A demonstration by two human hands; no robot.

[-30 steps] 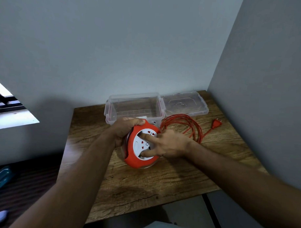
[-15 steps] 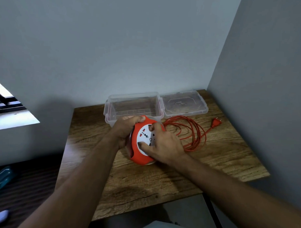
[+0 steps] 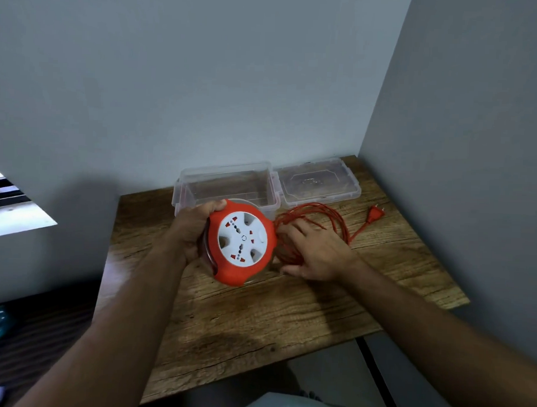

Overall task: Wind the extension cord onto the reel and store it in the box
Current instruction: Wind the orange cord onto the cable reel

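Orange plastic reel (image 3: 241, 243), round with a white socket face, stood tilted on the wooden desk (image 3: 257, 318), the left hand (image 3: 193, 231) clenched on its rim. Loose orange cord (image 3: 318, 217) lay coiled just right of it, under the right hand (image 3: 315, 255), whose fingers (image 3: 290, 231) rested spread, gripping nothing visible; clear box (image 3: 225, 183) stood open behind.
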